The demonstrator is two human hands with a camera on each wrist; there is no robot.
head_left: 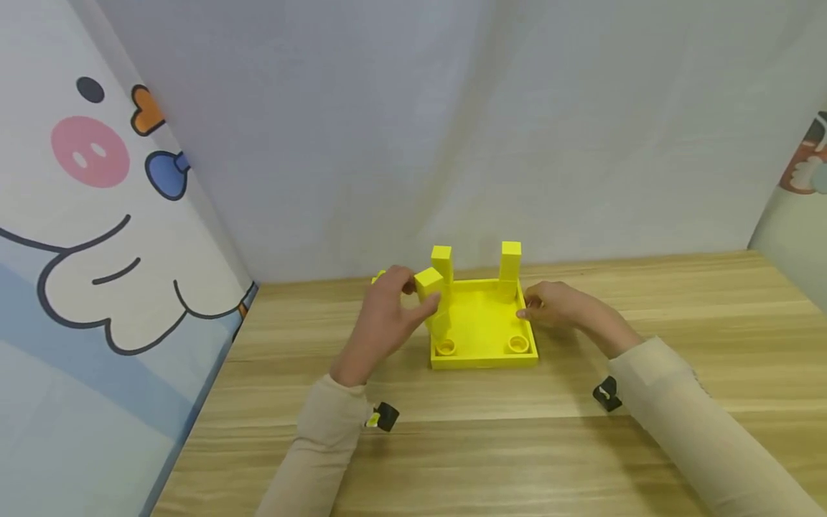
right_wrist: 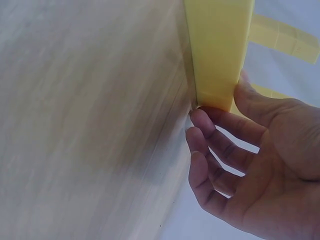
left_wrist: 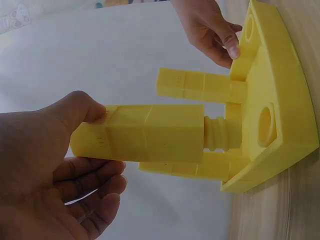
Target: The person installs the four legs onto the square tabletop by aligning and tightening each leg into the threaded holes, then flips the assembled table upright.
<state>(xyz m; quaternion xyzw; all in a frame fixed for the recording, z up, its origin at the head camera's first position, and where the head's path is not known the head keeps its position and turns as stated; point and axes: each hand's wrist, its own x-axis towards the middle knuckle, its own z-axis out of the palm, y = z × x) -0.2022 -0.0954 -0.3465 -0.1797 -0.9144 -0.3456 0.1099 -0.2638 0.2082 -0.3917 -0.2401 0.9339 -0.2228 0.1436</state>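
Note:
A yellow square base [head_left: 481, 323] with a raised rim lies on the table, a yellow post standing at its back left corner [head_left: 442, 264] and another at its back right corner [head_left: 510, 264]. Round sockets show at the front left [head_left: 446, 347] and front right [head_left: 518, 345]. Between thumb and fingers, my left hand [head_left: 384, 316] pinches the top of a third yellow post [left_wrist: 150, 132], its threaded end [left_wrist: 217, 133] pointing toward the base. My right hand [head_left: 558, 305] grips the base's right rim, thumb on the rim and fingers at the outer wall.
The wooden table [head_left: 323, 459] runs back to a grey curtain [head_left: 388, 143]. Behind my left hand a small yellow piece [head_left: 378, 276] peeks out, mostly hidden. A cartoon-printed panel [head_left: 97, 273] flanks the left side. Small black devices sit at my left wrist [head_left: 387, 416] and right wrist [head_left: 607, 393].

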